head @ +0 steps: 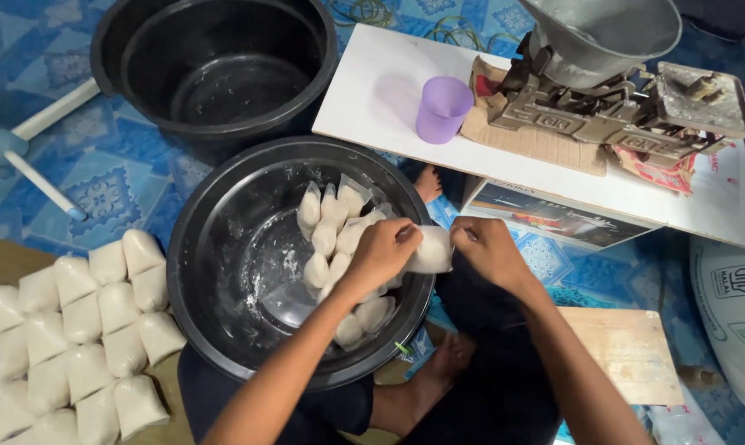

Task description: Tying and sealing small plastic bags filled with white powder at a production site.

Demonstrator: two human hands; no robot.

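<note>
I see both hands on one small white filled bag (430, 250), held over the right rim of the near black basin (216, 330). Left hand (382, 251) is closed around the bag's left end; right hand (488, 249) pinches its right end, fingers curled tight. The bag sits directly between the two hands, touching both. Just left and below, inside the basin, lies a loose heap of similar bags (339, 247), close under the left wrist. A second black basin (216, 66) stands behind the first, almost touching it. Far left, rows of filled bags (76, 346) lie packed together on the floor, well apart from the hands. Behind the hands, a white board (389, 91) carries a purple cup (443, 109) and a metal balance scale (611, 91). A wooden board (628, 350) lies right of the right forearm. Nothing sits between the hands and the bag.
</note>
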